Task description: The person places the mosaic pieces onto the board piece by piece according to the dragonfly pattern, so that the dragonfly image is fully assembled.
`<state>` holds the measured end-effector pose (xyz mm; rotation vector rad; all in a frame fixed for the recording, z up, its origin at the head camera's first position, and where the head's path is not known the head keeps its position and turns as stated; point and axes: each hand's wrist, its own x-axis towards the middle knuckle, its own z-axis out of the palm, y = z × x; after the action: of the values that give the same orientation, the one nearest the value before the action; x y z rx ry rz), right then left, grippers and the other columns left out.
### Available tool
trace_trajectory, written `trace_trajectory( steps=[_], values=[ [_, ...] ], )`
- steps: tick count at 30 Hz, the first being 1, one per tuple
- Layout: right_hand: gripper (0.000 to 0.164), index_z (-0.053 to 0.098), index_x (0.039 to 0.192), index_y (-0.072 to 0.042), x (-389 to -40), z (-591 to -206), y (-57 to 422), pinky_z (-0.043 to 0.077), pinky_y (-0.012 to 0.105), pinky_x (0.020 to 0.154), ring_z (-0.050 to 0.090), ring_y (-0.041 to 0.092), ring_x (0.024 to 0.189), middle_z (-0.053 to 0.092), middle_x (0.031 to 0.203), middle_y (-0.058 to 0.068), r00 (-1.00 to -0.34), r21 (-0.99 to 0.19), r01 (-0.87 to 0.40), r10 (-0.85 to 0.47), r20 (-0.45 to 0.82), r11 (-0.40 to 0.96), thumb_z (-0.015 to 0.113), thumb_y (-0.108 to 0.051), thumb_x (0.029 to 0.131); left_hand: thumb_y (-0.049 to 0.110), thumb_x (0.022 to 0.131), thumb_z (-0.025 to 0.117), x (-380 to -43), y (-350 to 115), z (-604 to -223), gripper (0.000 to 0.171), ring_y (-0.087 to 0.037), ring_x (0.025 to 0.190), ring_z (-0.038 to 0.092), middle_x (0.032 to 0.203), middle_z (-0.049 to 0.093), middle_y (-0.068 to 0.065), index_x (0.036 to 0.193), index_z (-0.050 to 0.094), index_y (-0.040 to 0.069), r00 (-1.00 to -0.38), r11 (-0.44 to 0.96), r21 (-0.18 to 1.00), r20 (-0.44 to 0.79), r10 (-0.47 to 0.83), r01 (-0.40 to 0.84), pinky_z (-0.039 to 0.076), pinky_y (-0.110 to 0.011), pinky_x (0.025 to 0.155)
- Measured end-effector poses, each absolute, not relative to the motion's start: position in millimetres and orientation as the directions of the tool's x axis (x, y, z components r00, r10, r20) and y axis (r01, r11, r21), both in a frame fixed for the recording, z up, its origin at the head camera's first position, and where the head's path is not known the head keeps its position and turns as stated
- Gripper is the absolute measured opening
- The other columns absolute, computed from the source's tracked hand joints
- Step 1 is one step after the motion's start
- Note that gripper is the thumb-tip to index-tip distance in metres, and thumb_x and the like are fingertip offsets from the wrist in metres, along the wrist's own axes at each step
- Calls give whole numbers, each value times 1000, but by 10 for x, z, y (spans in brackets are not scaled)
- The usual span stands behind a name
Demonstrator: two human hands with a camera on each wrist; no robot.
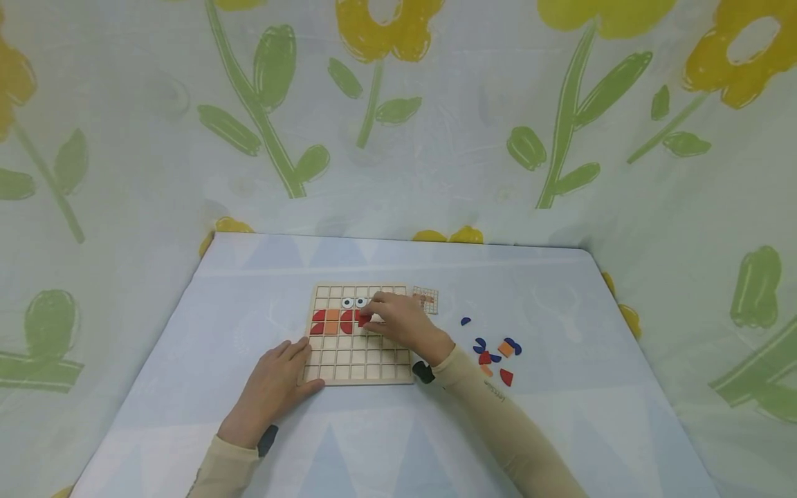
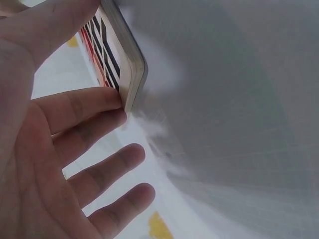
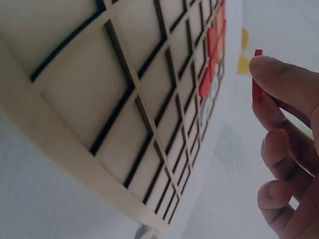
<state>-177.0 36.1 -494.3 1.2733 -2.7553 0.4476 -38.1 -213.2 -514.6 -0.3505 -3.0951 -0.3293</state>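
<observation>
A pale wooden grid board (image 1: 358, 357) lies on the table, with red quarter-round pieces (image 1: 318, 316), orange squares (image 1: 332, 315) and two eye discs (image 1: 347, 303) in its upper cells. Above that row, my right hand (image 1: 401, 321) pinches a small flat red piece (image 3: 257, 90) between thumb and fingertips. The red piece appears edge-on in the right wrist view, so its outline is hidden. At the board's lower left corner, my left hand (image 1: 274, 387) touches the rim with its thumb and fingers extended; two fingertips meet the edge in the left wrist view.
A small pattern card (image 1: 429, 300) lies by the board's upper right corner. Loose pieces are scattered to the right, among them a blue half-round (image 1: 465, 321), an orange square (image 1: 506, 348) and a red quarter-round (image 1: 506, 377). Flower-printed cloth (image 1: 436, 173) hangs behind the table.
</observation>
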Motion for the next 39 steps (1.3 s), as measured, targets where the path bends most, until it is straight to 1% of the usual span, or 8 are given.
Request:
trace_trajectory(
  steps=[5, 12, 16, 31, 39],
  values=[
    [29, 78, 113, -24, -1812, -5030, 233, 51, 17, 68, 59, 5, 82, 68, 102, -8, -627, -190, -776, -770, 118, 602, 78, -41, 89, 48, 85, 80, -379, -2138, -5145, 78, -45, 132, 50, 147, 53, -20, 138, 58, -5, -974, 953, 206, 40, 221, 225, 42, -58, 111],
    [27, 79, 111, -25, -1838, -5081, 184, 50, 16, 65, 57, 4, 80, 68, 97, -9, -621, -168, -781, -775, 112, 602, 81, -38, 87, 49, 85, 79, -387, -2138, -5156, 80, -44, 134, 48, 148, 52, -19, 140, 57, -4, -975, 952, 214, 26, 219, 219, 41, -58, 112],
    [26, 79, 111, -26, -1849, -5105, 163, 50, 17, 66, 56, 4, 78, 68, 97, -9, -624, -157, -779, -776, 94, 607, 80, -37, 88, 48, 84, 80, -385, -2142, -5152, 80, -44, 133, 49, 148, 53, -19, 140, 57, -4, -976, 951, 220, 31, 217, 219, 41, -58, 111],
    [22, 80, 112, -23, -1847, -5103, 123, 50, 17, 65, 56, 5, 79, 67, 98, -7, -648, -214, -747, -762, 22, 629, 78, -32, 91, 48, 85, 80, -377, -2140, -5142, 79, -43, 132, 50, 148, 52, -20, 139, 57, -5, -975, 949, 222, 32, 221, 223, 42, -57, 111],
    [21, 80, 112, -24, -1844, -5124, 109, 47, 16, 61, 53, 5, 77, 64, 96, -8, -650, -214, -746, -760, 28, 630, 76, -31, 93, 47, 84, 81, -375, -2139, -5166, 81, -43, 133, 50, 149, 52, -19, 141, 56, -4, -975, 949, 226, 41, 218, 221, 42, -58, 111]
  ],
)
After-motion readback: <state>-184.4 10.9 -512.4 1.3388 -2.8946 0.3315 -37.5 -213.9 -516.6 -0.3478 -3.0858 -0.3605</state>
